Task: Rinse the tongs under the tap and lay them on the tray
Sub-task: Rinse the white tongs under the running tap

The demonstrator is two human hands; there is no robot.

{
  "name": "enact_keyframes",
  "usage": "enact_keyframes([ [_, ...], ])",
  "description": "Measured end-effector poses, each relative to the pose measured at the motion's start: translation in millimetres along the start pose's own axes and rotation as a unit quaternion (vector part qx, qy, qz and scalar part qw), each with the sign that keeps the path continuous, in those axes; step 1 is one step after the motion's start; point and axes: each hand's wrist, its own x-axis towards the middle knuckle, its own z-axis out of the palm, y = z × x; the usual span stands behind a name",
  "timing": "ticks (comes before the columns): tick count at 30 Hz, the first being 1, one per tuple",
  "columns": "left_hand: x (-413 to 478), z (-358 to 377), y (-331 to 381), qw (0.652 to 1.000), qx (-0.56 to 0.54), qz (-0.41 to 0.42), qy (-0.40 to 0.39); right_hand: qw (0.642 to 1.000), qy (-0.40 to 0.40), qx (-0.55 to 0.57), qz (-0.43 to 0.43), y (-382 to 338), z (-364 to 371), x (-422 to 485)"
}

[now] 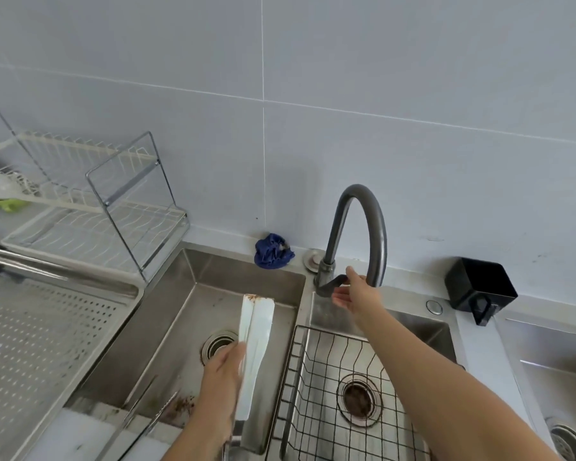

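Note:
White tongs (257, 327) with brown grime at their far tip hang over the left sink basin (213, 277). My left hand (223, 371) grips them near the lower end, and the two arms lie almost together. My right hand (353, 294) reaches to the dark curved tap (363, 201); its thumb is above the tip of the tap's lever (331, 283) and its fingers are spread below it. No water runs from the spout. The perforated steel tray (47, 327) lies to the left of the sink.
A black wire basket (313, 394) sits in the middle basin. A thin metal utensil (143, 404) leans on the left basin's front edge beside brown scraps. A blue cloth (273, 251), a black holder (479, 284) and a white dish rack (97, 201) stand along the wall.

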Motion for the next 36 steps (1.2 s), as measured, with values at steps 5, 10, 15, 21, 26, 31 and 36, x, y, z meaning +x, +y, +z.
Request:
enact_keyframes([
  [5, 10.8, 14.7, 0.0, 0.999, -0.039, -0.005, 0.015, 0.996, -0.061, 0.059, 0.035, -3.1, -2.7, -0.3],
  [10, 16.3, 27.0, -2.2, 0.998, -0.049, -0.015, 0.048, 0.995, -0.085, 0.046, 0.037, -3.6, -0.8, 2.0],
  [15, 13.6, 36.0, 2.4, 0.996, -0.049, -0.009, 0.075, 0.994, -0.09, 0.044, 0.032, -5.7, -4.9, 0.1],
  [21, 7.2, 42.9, 8.8, 0.994, -0.055, -0.012, 0.098, 0.995, -0.071, 0.055, 0.048, -12.4, -6.2, -1.9],
  [26, -2.8, 44.6, 13.3, 0.995, -0.039, 0.009, 0.09, 0.993, -0.067, 0.087, 0.052, -9.6, -3.1, -5.7],
  [31, -13.1, 44.6, 14.6, 0.996, -0.031, 0.027, 0.082, 0.993, -0.054, 0.094, 0.052, -4.2, -1.7, -6.6],
  [36, -17.7, 43.0, 14.3, 0.996, -0.044, 0.026, 0.068, 0.991, -0.056, 0.109, 0.058, -0.3, 1.5, -5.8],
])
